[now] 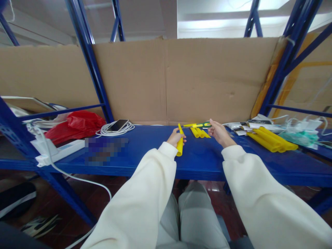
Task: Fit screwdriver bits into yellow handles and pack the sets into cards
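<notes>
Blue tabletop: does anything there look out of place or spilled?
Slightly: a phone rests on a coiled white cable, and a white cord droops over the blue tabletop's front edge, looking untidy. No spill shows.

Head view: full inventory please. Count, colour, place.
Held tube: one, yellow, in left hand
Slim tool: one, yellow and green, in right hand
Short tubes: about three, yellow, between hands
Long tubes: at least three, yellow, right
Packets: several, mostly white, behind long tubes
Bundle: one, green, far right
Red bag: one, red, left
Phone: one, dark screen, on coiled cable
Coiled cable: one, white, left
Power strip: one, white, left
Cardboard: several sheets, brown, behind shelf
Shelf: one, blue, centre
Floor: one, dark red, below
Trousers: one pair, grey, below shelf
Sleeves: two, white, foreground
Hands: two, bare, above shelf
</notes>
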Demonstrator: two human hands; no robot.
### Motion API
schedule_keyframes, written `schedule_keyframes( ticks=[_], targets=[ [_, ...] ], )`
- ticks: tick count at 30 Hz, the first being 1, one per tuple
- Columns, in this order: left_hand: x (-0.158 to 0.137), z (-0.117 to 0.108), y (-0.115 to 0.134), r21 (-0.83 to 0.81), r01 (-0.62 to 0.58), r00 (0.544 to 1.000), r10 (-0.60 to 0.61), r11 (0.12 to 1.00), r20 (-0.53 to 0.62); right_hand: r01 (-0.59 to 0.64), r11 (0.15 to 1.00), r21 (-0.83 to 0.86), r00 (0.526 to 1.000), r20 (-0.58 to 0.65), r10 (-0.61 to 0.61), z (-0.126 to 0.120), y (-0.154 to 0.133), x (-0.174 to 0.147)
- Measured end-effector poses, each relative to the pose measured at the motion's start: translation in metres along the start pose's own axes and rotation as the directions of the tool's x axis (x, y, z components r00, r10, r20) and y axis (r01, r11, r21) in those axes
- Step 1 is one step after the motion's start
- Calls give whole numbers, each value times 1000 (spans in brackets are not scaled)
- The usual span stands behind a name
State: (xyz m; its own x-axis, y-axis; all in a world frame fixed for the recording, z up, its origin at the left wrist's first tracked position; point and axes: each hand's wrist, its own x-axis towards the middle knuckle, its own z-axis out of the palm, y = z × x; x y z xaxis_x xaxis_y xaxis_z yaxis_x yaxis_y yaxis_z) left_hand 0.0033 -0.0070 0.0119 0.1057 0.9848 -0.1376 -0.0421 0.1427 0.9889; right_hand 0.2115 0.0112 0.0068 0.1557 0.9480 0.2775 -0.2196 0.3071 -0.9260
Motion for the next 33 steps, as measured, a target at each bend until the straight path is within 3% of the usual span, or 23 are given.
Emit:
schedule_keyframes(
  ticks=[8, 20, 33],
  targets=[
    [0, 0, 0, 0, 10, 1000, -10, 1000, -20, 81, 994, 72, 986, 142, -91, 0, 2, 1],
    [0, 0, 1, 28, 7, 1000, -8, 1000, 10, 45, 999, 1, 999, -21, -44, 2, 2, 1],
    [0, 1, 0, 5, 15, 1000, -15, 1000, -17, 1, 997, 82, 997, 76, -7, 4, -2, -3]
  ],
)
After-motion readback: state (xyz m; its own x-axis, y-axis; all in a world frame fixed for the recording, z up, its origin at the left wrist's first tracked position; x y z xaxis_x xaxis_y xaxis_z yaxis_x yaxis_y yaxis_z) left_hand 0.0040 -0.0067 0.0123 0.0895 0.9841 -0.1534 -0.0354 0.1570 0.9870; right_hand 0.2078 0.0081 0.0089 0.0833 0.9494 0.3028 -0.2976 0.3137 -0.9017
